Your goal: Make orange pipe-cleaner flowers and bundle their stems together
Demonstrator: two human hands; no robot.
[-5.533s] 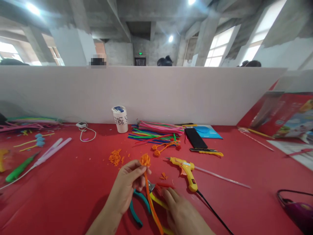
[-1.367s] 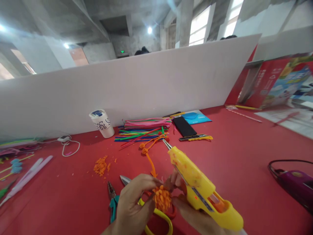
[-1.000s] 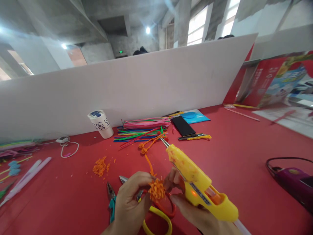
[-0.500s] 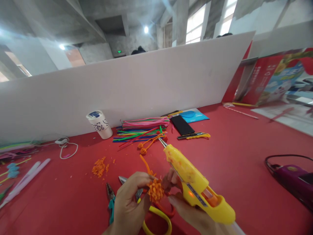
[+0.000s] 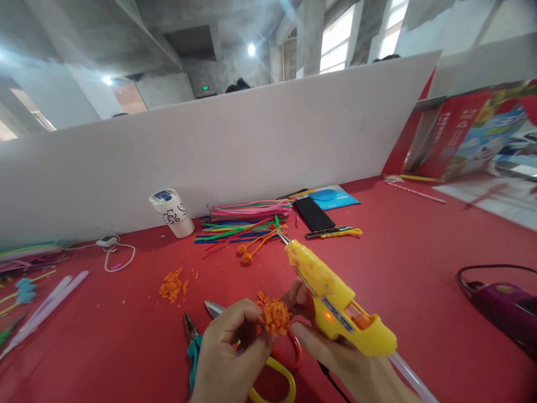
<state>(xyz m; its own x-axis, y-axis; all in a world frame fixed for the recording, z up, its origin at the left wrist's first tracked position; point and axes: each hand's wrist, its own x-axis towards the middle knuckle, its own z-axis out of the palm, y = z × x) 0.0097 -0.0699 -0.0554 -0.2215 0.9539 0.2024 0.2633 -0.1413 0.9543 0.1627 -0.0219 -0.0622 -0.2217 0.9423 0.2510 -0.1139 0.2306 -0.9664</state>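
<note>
Between thumb and fingertips, my left hand [image 5: 235, 347] pinches an orange fuzzy pipe-cleaner flower [image 5: 276, 317]. A yellow hot glue gun [image 5: 331, 296] rests in my right hand [image 5: 335, 350]; its orange light glows and its metal nozzle points up and away, apart from the flower. My right fingertips sit close beside the flower; whether they touch it I cannot tell. Under my hands lie scissors [image 5: 279, 386] with red and yellow handles, partly covered. Teal-handled pliers [image 5: 193, 352] lie left of my left hand.
Orange scraps [image 5: 171, 286] lie to the left. Farther back are pipe cleaners [image 5: 247, 218], small orange balls on stems [image 5: 247, 258], a white cup [image 5: 173, 214], a phone [image 5: 314, 214] and a utility knife [image 5: 333, 232]. A purple device [image 5: 503, 302] with a cord sits right; a white partition [image 5: 251, 145] stands behind.
The orange flower has shifted slightly right and up and turned in my left hand. Its stem no longer shows above it. The glue gun has tipped a little, its rear end higher.
</note>
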